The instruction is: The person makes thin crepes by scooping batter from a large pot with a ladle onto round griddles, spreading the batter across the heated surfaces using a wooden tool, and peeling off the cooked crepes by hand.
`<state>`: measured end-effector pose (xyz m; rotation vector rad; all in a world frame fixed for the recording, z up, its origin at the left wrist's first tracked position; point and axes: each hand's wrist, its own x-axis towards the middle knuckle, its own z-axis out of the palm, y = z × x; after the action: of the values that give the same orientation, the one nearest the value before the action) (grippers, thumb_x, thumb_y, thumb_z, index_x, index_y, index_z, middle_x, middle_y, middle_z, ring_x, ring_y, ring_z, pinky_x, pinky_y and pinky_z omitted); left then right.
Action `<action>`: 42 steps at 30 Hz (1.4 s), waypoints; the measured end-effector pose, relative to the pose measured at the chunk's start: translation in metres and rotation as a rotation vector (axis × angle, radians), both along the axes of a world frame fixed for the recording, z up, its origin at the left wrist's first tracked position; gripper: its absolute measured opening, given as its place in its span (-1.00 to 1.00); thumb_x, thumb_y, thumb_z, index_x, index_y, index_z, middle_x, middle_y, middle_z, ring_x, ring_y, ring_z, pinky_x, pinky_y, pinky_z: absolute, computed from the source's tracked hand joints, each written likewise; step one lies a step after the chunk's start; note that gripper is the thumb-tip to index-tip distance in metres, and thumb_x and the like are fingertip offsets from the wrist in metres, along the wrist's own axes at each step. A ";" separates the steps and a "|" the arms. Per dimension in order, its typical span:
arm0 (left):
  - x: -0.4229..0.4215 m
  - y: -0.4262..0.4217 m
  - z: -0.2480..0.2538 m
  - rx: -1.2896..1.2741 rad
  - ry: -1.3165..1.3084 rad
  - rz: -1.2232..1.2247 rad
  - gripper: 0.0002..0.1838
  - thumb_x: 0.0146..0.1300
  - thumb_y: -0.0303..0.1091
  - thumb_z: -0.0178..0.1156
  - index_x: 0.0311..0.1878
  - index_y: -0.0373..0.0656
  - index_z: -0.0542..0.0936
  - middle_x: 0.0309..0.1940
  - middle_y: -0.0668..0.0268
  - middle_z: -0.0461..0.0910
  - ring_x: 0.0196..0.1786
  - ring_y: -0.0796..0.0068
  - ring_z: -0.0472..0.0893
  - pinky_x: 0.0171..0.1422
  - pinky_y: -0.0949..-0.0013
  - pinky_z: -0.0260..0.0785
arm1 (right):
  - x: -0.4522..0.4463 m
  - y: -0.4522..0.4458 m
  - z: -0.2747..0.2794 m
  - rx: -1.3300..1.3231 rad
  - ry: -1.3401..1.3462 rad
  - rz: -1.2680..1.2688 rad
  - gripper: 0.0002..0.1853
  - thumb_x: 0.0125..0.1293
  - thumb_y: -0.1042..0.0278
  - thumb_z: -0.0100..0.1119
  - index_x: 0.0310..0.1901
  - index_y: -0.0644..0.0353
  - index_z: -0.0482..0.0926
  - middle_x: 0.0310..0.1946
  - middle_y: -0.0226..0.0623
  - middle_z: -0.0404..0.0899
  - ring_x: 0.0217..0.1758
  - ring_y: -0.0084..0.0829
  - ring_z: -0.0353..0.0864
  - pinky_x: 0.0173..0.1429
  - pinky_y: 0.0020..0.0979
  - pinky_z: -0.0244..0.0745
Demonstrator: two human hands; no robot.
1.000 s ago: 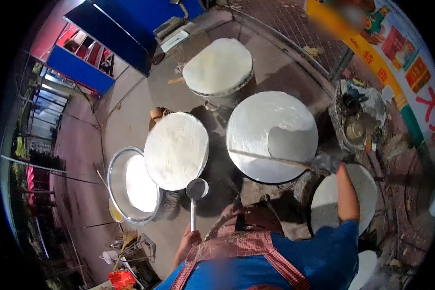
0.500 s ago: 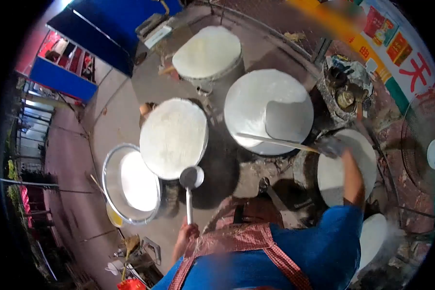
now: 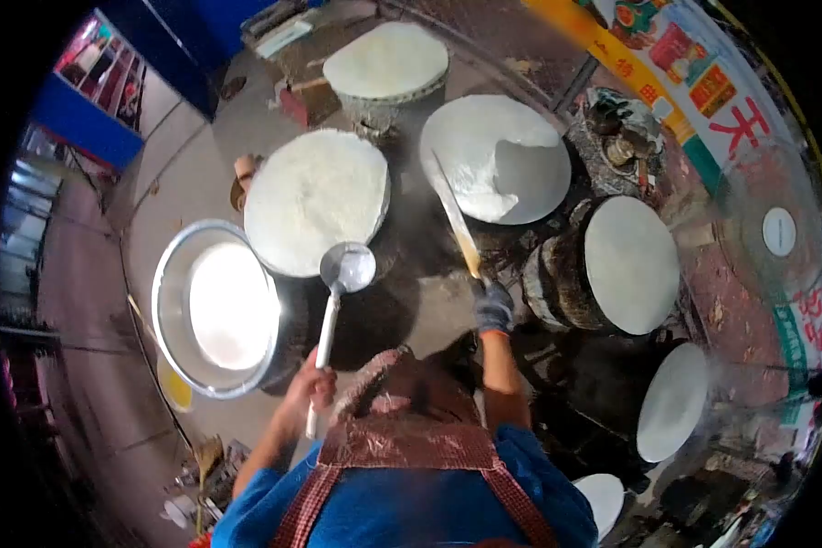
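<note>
My left hand (image 3: 318,384) is wrapped round the white handle of a ladle (image 3: 349,267). The ladle's bowl, with a little white batter in it, is at the near edge of a round griddle (image 3: 315,201) covered with pale batter. In a dark glove, my right hand (image 3: 493,309) grips the handle of a long flat spatula (image 3: 455,215). Its blade reaches over the left side of another griddle (image 3: 534,187). White batter (image 3: 470,173) coats the left and far parts of that griddle; the right part shows bare grey.
A big metal basin (image 3: 164,306) of white liquid stands at left. More batter-coated griddles (image 3: 388,59), (image 3: 632,265), (image 3: 674,402) stand at the back and right. Beyond them are a clutter of pots (image 3: 616,137) and a printed banner (image 3: 703,82). A yellow container (image 3: 175,388) sits beside the basin.
My right hand has come left and closer to my body, and the spatula has swung from lying crosswise to pointing away from me. The batter's edge has changed shape. The view has shifted.
</note>
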<state>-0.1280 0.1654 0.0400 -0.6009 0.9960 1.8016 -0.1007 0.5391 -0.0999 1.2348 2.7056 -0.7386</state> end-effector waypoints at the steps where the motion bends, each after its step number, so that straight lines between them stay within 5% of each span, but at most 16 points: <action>1: 0.004 -0.012 -0.009 0.156 0.003 -0.009 -0.37 0.07 -0.44 -0.05 0.20 0.36 0.11 -0.72 0.42 0.15 -0.79 0.68 0.11 -0.84 0.64 -0.05 | 0.022 0.007 -0.010 0.006 0.310 -0.044 -0.56 0.13 -0.08 -0.11 -0.01 -0.09 0.44 -0.38 -0.07 0.52 -0.34 -0.07 0.47 -0.27 -0.19 0.33; 2: 0.009 -0.019 -0.009 0.185 0.000 0.000 -0.37 0.08 -0.44 -0.04 0.21 0.37 0.10 -0.72 0.42 0.13 -0.79 0.68 0.12 -0.84 0.64 -0.05 | 0.036 0.018 0.011 -0.031 0.001 -0.060 -0.58 0.15 -0.10 -0.15 0.02 -0.20 0.41 -0.41 -0.07 0.52 -0.38 -0.04 0.47 -0.28 -0.17 0.33; 3: 0.013 -0.021 -0.008 0.215 -0.011 0.012 -0.36 0.09 -0.44 -0.03 0.22 0.38 0.09 -0.72 0.42 0.12 -0.78 0.68 0.12 -0.83 0.64 -0.06 | 0.063 0.043 -0.034 0.189 0.058 0.021 -0.57 0.18 -0.11 -0.20 0.05 -0.21 0.39 -0.42 -0.07 0.51 -0.38 -0.05 0.47 -0.30 -0.18 0.32; 7: 0.024 -0.021 0.002 0.265 -0.099 0.052 -0.46 0.15 -0.43 -0.10 0.19 0.33 0.18 -0.74 0.45 0.08 -0.84 0.71 0.04 -0.85 0.66 -0.07 | 0.046 0.033 0.025 -0.098 0.129 -0.239 -0.57 0.21 0.02 -0.23 0.05 -0.04 0.39 -0.36 0.04 0.51 -0.28 -0.04 0.48 -0.19 -0.17 0.35; 10: 0.029 -0.014 -0.005 0.426 -0.155 0.102 -0.42 0.10 -0.44 -0.06 0.18 0.36 0.14 -0.76 0.43 0.13 -0.83 0.68 0.10 -0.88 0.68 -0.08 | -0.004 0.003 0.001 0.581 0.211 -0.109 -0.61 0.12 0.04 -0.12 -0.08 0.02 0.48 -0.28 -0.01 0.51 -0.17 -0.05 0.45 -0.11 -0.15 0.32; 13: 0.039 -0.007 -0.011 0.386 -0.135 0.105 -0.44 0.11 -0.38 -0.05 0.20 0.33 0.16 -0.70 0.43 0.15 -0.80 0.69 0.09 -0.84 0.67 -0.09 | 0.012 0.036 0.021 -0.073 0.063 -0.115 -0.52 0.03 -0.15 -0.02 -0.15 0.03 0.52 -0.24 0.02 0.49 -0.14 -0.01 0.43 -0.13 -0.09 0.32; 15: 0.042 0.004 0.001 0.390 0.027 0.040 -0.40 0.12 -0.41 -0.05 0.23 0.35 0.11 -0.63 0.39 0.19 -0.73 0.65 0.14 -0.78 0.63 -0.02 | 0.029 0.128 -0.122 -0.064 0.113 0.014 -0.60 0.22 -0.02 -0.21 -0.06 -0.02 0.48 -0.15 -0.15 0.50 -0.15 -0.13 0.47 -0.19 -0.17 0.38; 17: 0.042 0.008 0.003 0.459 0.034 0.016 -0.41 0.15 -0.41 -0.07 0.23 0.35 0.10 -0.65 0.39 0.19 -0.75 0.66 0.13 -0.76 0.62 0.01 | 0.042 0.111 -0.016 -0.036 0.416 -0.140 -0.75 0.17 0.32 0.05 -0.18 0.28 0.50 -0.39 -0.15 0.52 -0.34 -0.33 0.45 -0.24 -0.33 0.36; 19: 0.042 0.009 -0.012 0.477 -0.053 0.090 -0.42 0.17 -0.41 -0.09 0.24 0.35 0.10 -0.67 0.39 0.18 -0.75 0.67 0.13 -0.76 0.61 0.01 | 0.002 0.113 -0.057 -0.218 0.636 -0.229 -0.68 0.14 0.14 0.06 -0.21 0.22 0.54 -0.39 -0.05 0.54 -0.24 -0.23 0.49 -0.15 -0.32 0.36; 21: 0.035 0.022 -0.009 0.480 -0.117 0.060 -0.46 0.19 -0.37 -0.11 0.23 0.35 0.12 -0.71 0.42 0.16 -0.75 0.68 0.14 -0.75 0.61 0.02 | -0.022 0.051 0.051 0.102 -0.001 0.000 -0.57 0.09 -0.04 0.02 -0.22 0.18 0.56 -0.34 -0.04 0.54 -0.15 -0.16 0.49 -0.06 -0.32 0.33; 26: 0.030 0.025 -0.021 0.467 -0.121 0.065 -0.49 0.21 -0.33 -0.13 0.22 0.40 0.13 -0.74 0.43 0.15 -0.80 0.67 0.09 -0.78 0.62 0.00 | 0.030 0.134 -0.055 0.070 0.658 -0.079 -0.48 0.09 -0.16 -0.07 -0.17 0.16 0.53 -0.27 -0.04 0.51 -0.19 -0.05 0.47 -0.13 -0.26 0.37; 29: 0.027 0.033 -0.010 0.442 -0.232 0.128 -0.59 0.18 -0.39 -0.08 0.06 0.36 0.25 -0.76 0.43 0.10 -0.83 0.69 0.05 -0.86 0.68 -0.08 | 0.017 0.132 0.044 -0.059 0.431 -0.242 -0.53 0.11 -0.10 -0.08 -0.21 0.16 0.54 -0.37 -0.06 0.53 -0.27 -0.03 0.48 -0.24 -0.24 0.37; 33: 0.016 0.047 -0.018 0.328 -0.272 0.108 -0.64 0.17 -0.39 -0.09 0.01 0.32 0.28 -0.76 0.42 0.15 -0.82 0.68 0.07 -0.85 0.68 -0.05 | -0.008 0.100 -0.042 0.248 0.112 0.123 -0.55 0.06 -0.09 0.02 -0.18 0.11 0.52 -0.34 -0.02 0.53 -0.23 -0.05 0.49 -0.18 -0.20 0.36; 37: 0.010 0.057 -0.005 0.326 -0.150 -0.018 -0.40 0.10 -0.46 -0.06 0.20 0.37 0.13 -0.75 0.40 0.14 -0.80 0.67 0.07 -0.84 0.64 -0.07 | 0.024 0.159 -0.020 -0.039 0.498 -0.084 -0.60 0.17 0.11 -0.06 -0.04 0.19 0.40 -0.20 -0.11 0.46 -0.17 -0.18 0.43 -0.15 -0.26 0.34; 40: 0.002 0.063 -0.030 0.172 -0.223 0.044 -0.67 0.08 -0.43 -0.04 -0.06 0.19 0.31 -0.75 0.41 0.16 -0.80 0.68 0.11 -0.83 0.66 -0.05 | -0.004 0.194 0.015 0.066 0.486 -0.161 -0.62 0.18 0.10 -0.06 -0.08 0.20 0.43 -0.28 -0.19 0.51 -0.28 -0.18 0.48 -0.23 -0.26 0.37; 42: -0.003 0.074 -0.046 0.265 -0.349 0.017 -0.85 0.09 -0.40 -0.05 -0.27 0.09 0.30 -0.75 0.45 0.16 -0.81 0.69 0.10 -0.84 0.64 -0.06 | -0.017 0.165 0.005 0.206 0.035 -0.011 -0.59 0.16 0.05 -0.06 -0.07 0.16 0.44 -0.21 -0.24 0.50 -0.27 -0.20 0.51 -0.22 -0.23 0.39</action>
<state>-0.1306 0.2396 -0.0059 -0.7265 0.5093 1.7308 -0.1181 0.7037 -0.0949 1.2892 2.8652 -0.4970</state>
